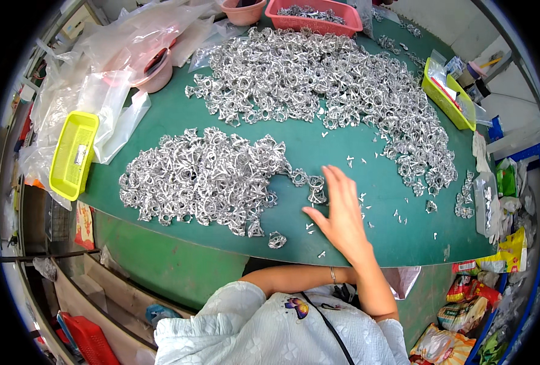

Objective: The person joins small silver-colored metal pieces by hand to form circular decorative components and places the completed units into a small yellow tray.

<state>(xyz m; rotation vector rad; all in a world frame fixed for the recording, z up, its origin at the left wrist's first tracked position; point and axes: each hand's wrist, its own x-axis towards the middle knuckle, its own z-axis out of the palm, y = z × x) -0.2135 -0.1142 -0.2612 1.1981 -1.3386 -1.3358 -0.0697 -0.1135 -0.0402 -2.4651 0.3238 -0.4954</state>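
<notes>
My right hand (341,216) reaches over the green table with its fingers stretched out and the thumb apart, holding nothing that I can see. Just left of its fingers is a small silver-coloured openwork metal piece (317,190), near the end of a heap of similar pieces (200,173). One loose piece (276,240) sits near the table's front edge. Tiny metal bits (309,227) are scattered around the hand. My left forearm (294,278), with a bracelet at the wrist, runs along the front edge; my left hand is hidden behind my right forearm.
A larger heap of metal pieces (300,73) spreads across the back. A pink basket (315,23) and pink bowl (155,74) stand beyond. Yellow-green baskets are at left (74,155) and right (449,94). Plastic bags (114,42) cover the far left; a clear tray (484,204) is at right.
</notes>
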